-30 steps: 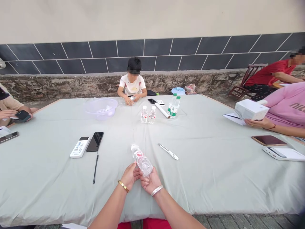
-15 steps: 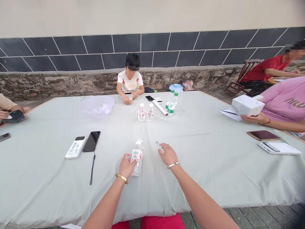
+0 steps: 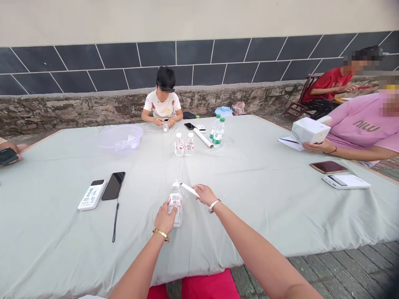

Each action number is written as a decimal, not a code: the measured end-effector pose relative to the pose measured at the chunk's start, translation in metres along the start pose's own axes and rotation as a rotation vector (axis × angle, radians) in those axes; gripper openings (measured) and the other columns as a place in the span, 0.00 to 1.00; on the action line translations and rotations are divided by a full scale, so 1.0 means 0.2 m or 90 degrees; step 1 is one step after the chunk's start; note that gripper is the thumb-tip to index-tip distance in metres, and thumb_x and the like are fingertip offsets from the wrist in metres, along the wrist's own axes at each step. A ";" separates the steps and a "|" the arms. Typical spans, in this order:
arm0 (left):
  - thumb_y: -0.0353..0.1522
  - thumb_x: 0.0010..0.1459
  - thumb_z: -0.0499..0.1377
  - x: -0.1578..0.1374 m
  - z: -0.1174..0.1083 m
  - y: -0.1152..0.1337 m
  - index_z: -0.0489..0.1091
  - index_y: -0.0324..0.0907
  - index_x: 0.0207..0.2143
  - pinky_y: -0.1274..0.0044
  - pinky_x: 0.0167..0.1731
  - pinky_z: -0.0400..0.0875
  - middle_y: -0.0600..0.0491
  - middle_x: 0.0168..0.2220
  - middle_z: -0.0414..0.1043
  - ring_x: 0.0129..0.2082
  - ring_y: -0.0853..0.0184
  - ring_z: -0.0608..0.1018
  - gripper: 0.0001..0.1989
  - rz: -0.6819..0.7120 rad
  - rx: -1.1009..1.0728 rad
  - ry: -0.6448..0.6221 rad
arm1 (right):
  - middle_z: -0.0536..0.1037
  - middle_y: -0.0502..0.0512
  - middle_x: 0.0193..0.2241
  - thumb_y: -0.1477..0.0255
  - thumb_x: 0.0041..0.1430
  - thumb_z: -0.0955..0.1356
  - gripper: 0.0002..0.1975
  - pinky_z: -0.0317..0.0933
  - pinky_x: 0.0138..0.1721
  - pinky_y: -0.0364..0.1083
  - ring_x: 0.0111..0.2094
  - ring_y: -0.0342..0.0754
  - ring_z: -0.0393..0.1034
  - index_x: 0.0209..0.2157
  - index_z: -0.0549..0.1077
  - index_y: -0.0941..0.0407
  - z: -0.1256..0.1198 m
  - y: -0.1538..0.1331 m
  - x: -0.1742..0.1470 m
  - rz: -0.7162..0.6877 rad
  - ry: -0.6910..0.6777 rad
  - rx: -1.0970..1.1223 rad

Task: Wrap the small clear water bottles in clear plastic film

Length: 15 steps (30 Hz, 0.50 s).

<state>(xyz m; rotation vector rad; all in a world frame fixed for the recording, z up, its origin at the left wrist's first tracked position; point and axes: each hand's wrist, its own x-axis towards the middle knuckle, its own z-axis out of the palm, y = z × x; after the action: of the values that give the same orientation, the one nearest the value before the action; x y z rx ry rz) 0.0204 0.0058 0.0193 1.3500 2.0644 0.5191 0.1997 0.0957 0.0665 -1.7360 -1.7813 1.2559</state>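
My left hand (image 3: 164, 218) is wrapped round a small clear plastic bottle (image 3: 177, 214), which has a white cap and a red-and-white label with a printed code. The bottle stands on the cloth near me. In my right hand (image 3: 205, 194) is a slim white tool with a dark tip (image 3: 190, 190); its exact kind cannot be made out. That tip points left and lies close to the bottle's neck; whether it touches is unclear. Beyond the bottle stand two similar capped bottles (image 3: 178, 144) side by side.
Left of my hands lie a white power bank (image 3: 91, 195) and a black phone (image 3: 113, 185) with a strap. Farther off are a purple translucent basin (image 3: 120, 143), a white roll (image 3: 203, 138) and two green-capped bottles (image 3: 218, 135). Several people sit around; one holds a white box (image 3: 311, 130).
My right hand has moved left towards the bottle's top, and the white tool now shows in it. My left hand keeps the bottle. The view has turned slightly right.
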 end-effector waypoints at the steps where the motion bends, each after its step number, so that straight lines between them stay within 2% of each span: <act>1: 0.49 0.57 0.44 0.00 0.00 0.00 0.61 0.41 0.51 0.74 0.40 0.63 0.44 0.49 0.69 0.46 0.60 0.72 0.27 0.004 -0.003 -0.002 | 0.68 0.47 0.18 0.71 0.59 0.56 0.15 0.53 0.21 0.39 0.16 0.39 0.57 0.39 0.71 0.57 0.02 -0.03 0.00 0.000 -0.005 0.020; 5: 0.49 0.57 0.44 0.01 -0.01 -0.01 0.63 0.42 0.48 0.74 0.39 0.63 0.44 0.47 0.70 0.44 0.60 0.73 0.26 0.013 -0.028 -0.010 | 0.68 0.48 0.18 0.72 0.57 0.57 0.15 0.53 0.23 0.40 0.19 0.40 0.59 0.36 0.73 0.59 0.06 -0.05 -0.08 -0.013 0.009 0.022; 9: 0.49 0.56 0.45 0.01 -0.02 -0.01 0.63 0.42 0.47 0.75 0.37 0.64 0.45 0.46 0.70 0.44 0.60 0.73 0.26 0.002 -0.045 -0.014 | 0.68 0.48 0.17 0.69 0.58 0.57 0.16 0.53 0.25 0.41 0.21 0.42 0.60 0.34 0.74 0.58 0.09 0.08 -0.33 -0.061 -0.005 0.002; 12: 0.49 0.56 0.44 0.00 -0.03 0.00 0.62 0.42 0.48 0.75 0.37 0.64 0.46 0.46 0.70 0.44 0.61 0.73 0.26 -0.008 -0.044 -0.019 | 0.69 0.48 0.18 0.66 0.58 0.57 0.17 0.54 0.25 0.40 0.21 0.41 0.61 0.35 0.74 0.58 0.08 0.18 -0.53 -0.105 -0.105 0.020; 14: 0.49 0.56 0.44 0.00 -0.03 0.00 0.62 0.42 0.48 0.75 0.38 0.64 0.46 0.46 0.70 0.43 0.61 0.73 0.26 -0.013 -0.043 -0.023 | 0.69 0.48 0.18 0.63 0.58 0.58 0.18 0.55 0.25 0.40 0.21 0.41 0.61 0.36 0.74 0.58 0.04 0.22 -0.59 -0.131 -0.211 0.042; 15: 0.49 0.56 0.44 0.00 -0.03 0.00 0.62 0.42 0.48 0.75 0.38 0.64 0.46 0.46 0.70 0.43 0.61 0.73 0.26 -0.015 -0.043 -0.025 | 0.69 0.48 0.19 0.62 0.58 0.58 0.18 0.56 0.25 0.40 0.21 0.41 0.61 0.36 0.74 0.57 0.02 0.23 -0.59 -0.137 -0.236 0.042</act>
<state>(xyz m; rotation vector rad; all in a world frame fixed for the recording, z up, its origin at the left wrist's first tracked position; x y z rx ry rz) 0.0169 0.0064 0.0234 1.2856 2.0101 0.5432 0.2472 -0.0220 0.0671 -1.2953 -2.0347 1.5956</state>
